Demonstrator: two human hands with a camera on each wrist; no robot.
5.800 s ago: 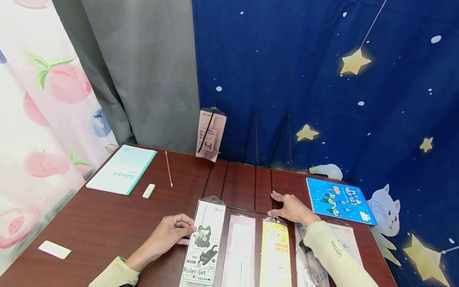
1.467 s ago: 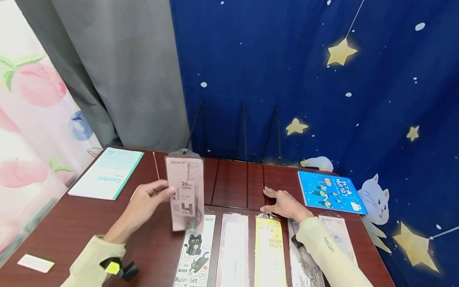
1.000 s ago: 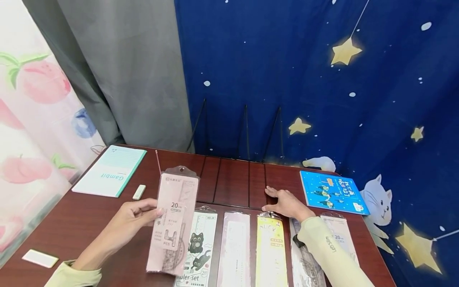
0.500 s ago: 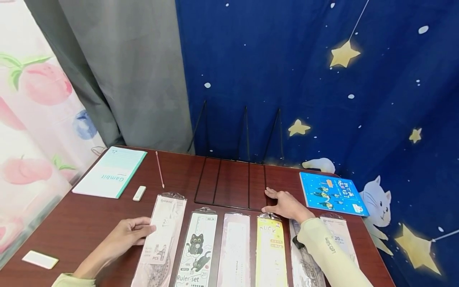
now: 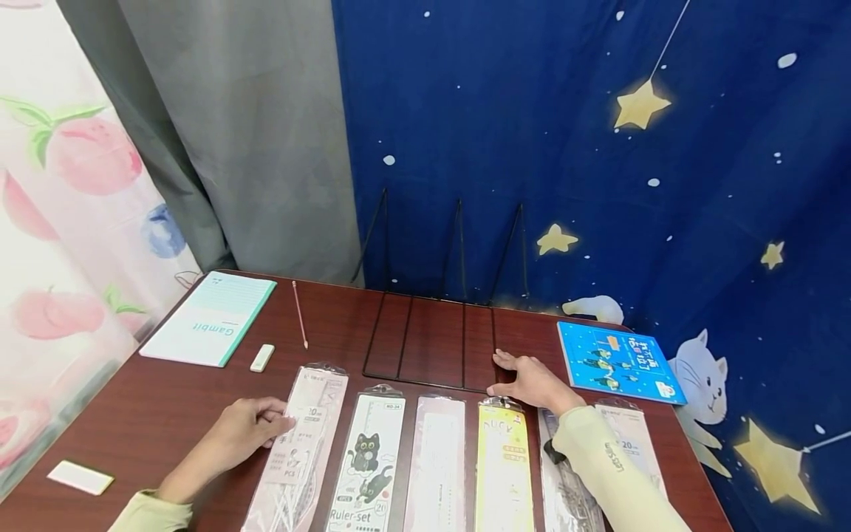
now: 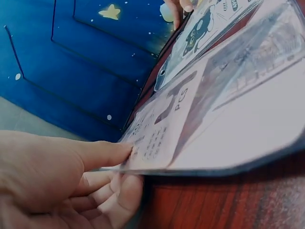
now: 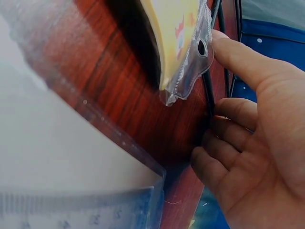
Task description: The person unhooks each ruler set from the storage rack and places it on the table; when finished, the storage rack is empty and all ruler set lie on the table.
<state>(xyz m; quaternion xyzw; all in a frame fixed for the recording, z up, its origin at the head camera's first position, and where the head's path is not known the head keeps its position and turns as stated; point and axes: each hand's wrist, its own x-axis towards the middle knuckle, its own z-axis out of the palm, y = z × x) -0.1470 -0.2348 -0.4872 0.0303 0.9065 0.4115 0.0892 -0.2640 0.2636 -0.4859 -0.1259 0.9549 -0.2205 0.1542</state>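
- My left hand (image 5: pixel 247 428) pinches the left edge of the pink ruler-set packet (image 5: pixel 299 443); in the left wrist view the thumb lies on top of the packet (image 6: pixel 200 109) and the fingers (image 6: pixel 114 200) curl beneath it.
- That packet lies flat on the bench (image 5: pixel 153 414) at the 9 o'clock end of a row of packets, just beside the cat ruler-set packet (image 5: pixel 368 462).
- At 3 o'clock from the cat packet I see a pale pink ruler packet (image 5: pixel 437 462), then the yellow ruler packet (image 5: pixel 503 462).
- My right hand (image 5: pixel 532 380) rests at the front right corner of the black wire rack (image 5: pixel 425 340), fingers relaxed and spread; the right wrist view shows them against the rack's wire (image 7: pixel 208 93), gripping nothing that I can make out.
- At 10 o'clock on the bench lie a Gambit notebook (image 5: pixel 211 318), a white eraser (image 5: pixel 262 357) and a thin pink stick (image 5: pixel 300 313).
- At 2 o'clock lies a blue booklet (image 5: pixel 618 362).
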